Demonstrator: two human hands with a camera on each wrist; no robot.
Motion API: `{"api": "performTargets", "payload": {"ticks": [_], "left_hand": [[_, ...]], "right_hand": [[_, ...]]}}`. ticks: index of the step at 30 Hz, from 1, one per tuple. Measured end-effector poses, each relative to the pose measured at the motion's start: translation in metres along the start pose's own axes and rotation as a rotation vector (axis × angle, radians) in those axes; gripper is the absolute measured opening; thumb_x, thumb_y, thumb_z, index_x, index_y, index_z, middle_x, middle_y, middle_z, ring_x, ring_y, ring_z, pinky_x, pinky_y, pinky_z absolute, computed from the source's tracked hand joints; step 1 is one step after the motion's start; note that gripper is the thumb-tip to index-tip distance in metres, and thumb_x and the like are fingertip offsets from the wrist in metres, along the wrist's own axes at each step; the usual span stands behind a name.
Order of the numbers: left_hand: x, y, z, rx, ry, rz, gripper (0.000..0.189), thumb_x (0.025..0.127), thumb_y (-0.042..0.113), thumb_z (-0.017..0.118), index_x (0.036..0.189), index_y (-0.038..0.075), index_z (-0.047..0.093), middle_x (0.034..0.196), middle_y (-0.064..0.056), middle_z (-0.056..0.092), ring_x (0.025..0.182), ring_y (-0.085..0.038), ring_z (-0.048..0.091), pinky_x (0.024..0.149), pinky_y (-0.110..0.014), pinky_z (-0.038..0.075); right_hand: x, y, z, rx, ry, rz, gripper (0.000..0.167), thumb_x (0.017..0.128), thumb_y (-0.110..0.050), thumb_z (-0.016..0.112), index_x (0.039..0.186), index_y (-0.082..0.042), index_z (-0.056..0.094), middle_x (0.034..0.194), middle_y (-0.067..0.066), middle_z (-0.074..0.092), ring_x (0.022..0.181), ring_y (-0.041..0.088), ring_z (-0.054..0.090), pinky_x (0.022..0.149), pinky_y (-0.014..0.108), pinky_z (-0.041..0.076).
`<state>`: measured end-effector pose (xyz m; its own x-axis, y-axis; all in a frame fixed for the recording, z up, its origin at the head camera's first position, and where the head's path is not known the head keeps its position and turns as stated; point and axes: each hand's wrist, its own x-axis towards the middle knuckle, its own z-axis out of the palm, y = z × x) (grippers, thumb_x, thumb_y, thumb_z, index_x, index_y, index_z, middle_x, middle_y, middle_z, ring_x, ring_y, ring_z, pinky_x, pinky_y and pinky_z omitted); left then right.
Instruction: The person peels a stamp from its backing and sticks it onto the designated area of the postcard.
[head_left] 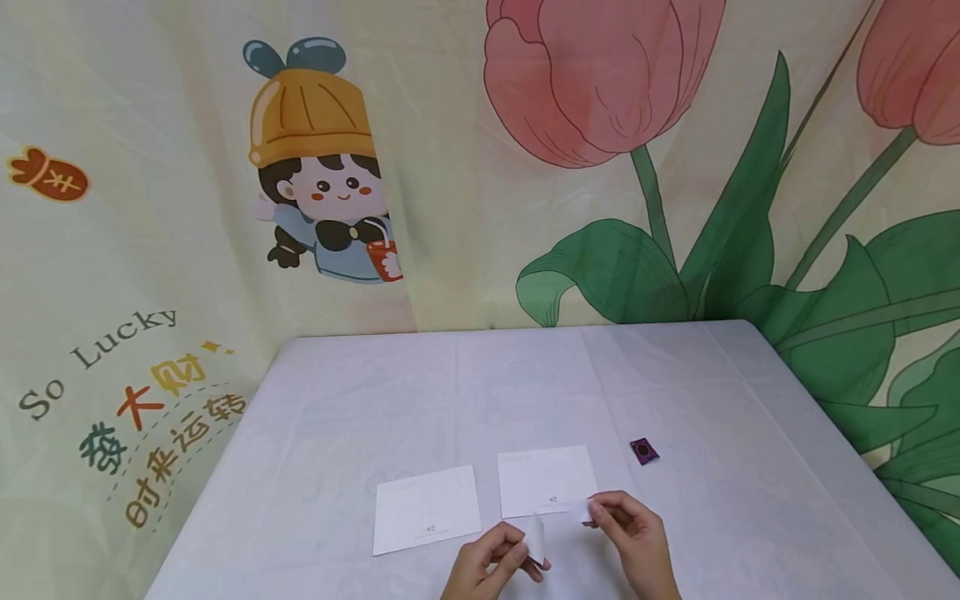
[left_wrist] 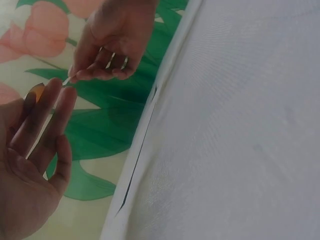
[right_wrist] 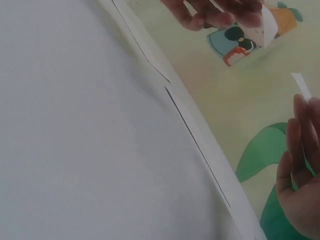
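My left hand (head_left: 491, 562) pinches a curled white paper strip (head_left: 536, 540) between thumb and fingertips, in front of the cards. To its right, my right hand (head_left: 633, 533) pinches a small white paper piece (head_left: 582, 511), seen in the right wrist view as a narrow white slip (right_wrist: 301, 85). The two hands are apart. Just beyond them lies a white card (head_left: 546, 479) with faint boxes along its top and small print below; the right fingertips overlap its lower corner in the head view. A second white card (head_left: 426, 508) lies to the left, slightly turned.
A small purple-and-black square packet (head_left: 643, 451) lies right of the cards. All of it rests on a table with a white cloth (head_left: 360, 400). Behind the table's far edge hangs a printed curtain (head_left: 450, 167) with tulips and a cartoon figure.
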<state>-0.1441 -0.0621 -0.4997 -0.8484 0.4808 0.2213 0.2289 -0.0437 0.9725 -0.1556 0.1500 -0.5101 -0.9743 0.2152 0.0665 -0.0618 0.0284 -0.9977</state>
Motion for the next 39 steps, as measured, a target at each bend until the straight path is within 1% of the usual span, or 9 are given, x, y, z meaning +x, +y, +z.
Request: {"api": "performTargets", "payload": {"ticks": [9, 13, 16, 20, 25, 28, 32, 36, 39], "left_hand": [[-0.001, -0.008, -0.002, 0.044, 0.007, 0.025, 0.013, 0.098, 0.01, 0.045, 0.094, 0.002, 0.055, 0.083, -0.011, 0.07, 0.073, -0.017, 0.068, 0.076, -0.028, 0.049], [-0.001, -0.01, -0.001, 0.043, 0.009, 0.064, 0.012, 0.097, 0.007, 0.045, 0.093, 0.002, 0.055, 0.081, -0.012, 0.07, 0.072, -0.018, 0.068, 0.074, -0.028, 0.05], [0.0, -0.01, 0.0, 0.047, 0.015, 0.078, 0.012, 0.097, 0.007, 0.045, 0.092, 0.002, 0.055, 0.079, -0.011, 0.07, 0.073, -0.017, 0.068, 0.074, -0.029, 0.051], [0.0, -0.01, 0.001, 0.057, 0.028, 0.045, 0.012, 0.097, 0.01, 0.047, 0.09, 0.003, 0.055, 0.076, -0.01, 0.07, 0.075, -0.015, 0.068, 0.074, -0.028, 0.051], [0.0, -0.009, 0.001, 0.068, 0.029, 0.011, 0.013, 0.096, 0.013, 0.048, 0.09, 0.004, 0.056, 0.076, -0.008, 0.07, 0.076, -0.015, 0.068, 0.077, -0.028, 0.049], [-0.001, -0.009, 0.001, 0.08, 0.029, 0.022, 0.013, 0.096, 0.012, 0.048, 0.09, 0.004, 0.056, 0.076, -0.007, 0.07, 0.076, -0.014, 0.068, 0.077, -0.028, 0.049], [-0.001, -0.009, 0.0, 0.095, 0.027, 0.045, 0.012, 0.096, 0.011, 0.048, 0.09, 0.005, 0.056, 0.076, -0.007, 0.07, 0.076, -0.013, 0.067, 0.073, -0.028, 0.05], [-0.001, -0.009, -0.001, 0.092, 0.024, 0.033, 0.012, 0.096, 0.011, 0.048, 0.09, 0.006, 0.057, 0.077, -0.011, 0.07, 0.077, -0.012, 0.067, 0.073, -0.028, 0.05], [-0.001, -0.008, -0.002, 0.084, 0.022, 0.012, 0.013, 0.097, 0.012, 0.047, 0.091, 0.006, 0.057, 0.078, -0.013, 0.069, 0.077, -0.011, 0.067, 0.074, -0.028, 0.049]], "right_hand": [[0.013, 0.007, -0.036, -0.01, 0.175, 0.04, 0.02, 0.082, -0.006, 0.069, 0.095, 0.008, 0.064, 0.077, 0.013, 0.067, 0.068, 0.015, 0.065, 0.066, 0.027, 0.052], [0.021, 0.009, -0.051, -0.108, 0.271, 0.144, 0.022, 0.085, -0.012, 0.067, 0.1, 0.004, 0.064, 0.077, 0.006, 0.068, 0.07, 0.012, 0.064, 0.068, 0.022, 0.05], [0.027, 0.015, -0.062, -0.195, 0.348, 0.176, 0.022, 0.086, -0.012, 0.066, 0.101, 0.003, 0.064, 0.078, 0.003, 0.068, 0.069, 0.008, 0.062, 0.065, 0.019, 0.049], [0.034, 0.028, -0.073, -0.318, 0.457, 0.191, 0.018, 0.085, -0.012, 0.066, 0.098, 0.0, 0.067, 0.08, 0.004, 0.069, 0.065, 0.004, 0.06, 0.055, 0.016, 0.045], [0.041, 0.039, -0.076, -0.433, 0.549, 0.279, 0.014, 0.086, -0.014, 0.065, 0.096, -0.005, 0.068, 0.084, 0.008, 0.069, 0.06, 0.001, 0.055, 0.048, 0.016, 0.04], [0.043, 0.044, -0.078, -0.497, 0.573, 0.295, 0.014, 0.085, -0.015, 0.065, 0.095, -0.005, 0.068, 0.084, 0.01, 0.069, 0.062, 0.009, 0.056, 0.056, 0.021, 0.039], [0.041, 0.048, -0.082, -0.634, 0.595, 0.243, 0.015, 0.084, -0.016, 0.066, 0.091, -0.003, 0.069, 0.078, 0.012, 0.067, 0.07, 0.026, 0.057, 0.074, 0.039, 0.031], [0.037, 0.05, -0.085, -0.728, 0.606, 0.174, 0.013, 0.083, -0.014, 0.066, 0.087, -0.001, 0.068, 0.073, 0.013, 0.065, 0.069, 0.03, 0.054, 0.08, 0.051, 0.023], [0.036, 0.05, -0.086, -0.757, 0.607, 0.162, 0.012, 0.081, -0.01, 0.066, 0.085, 0.0, 0.067, 0.074, 0.014, 0.064, 0.068, 0.03, 0.051, 0.079, 0.052, 0.021]]}}
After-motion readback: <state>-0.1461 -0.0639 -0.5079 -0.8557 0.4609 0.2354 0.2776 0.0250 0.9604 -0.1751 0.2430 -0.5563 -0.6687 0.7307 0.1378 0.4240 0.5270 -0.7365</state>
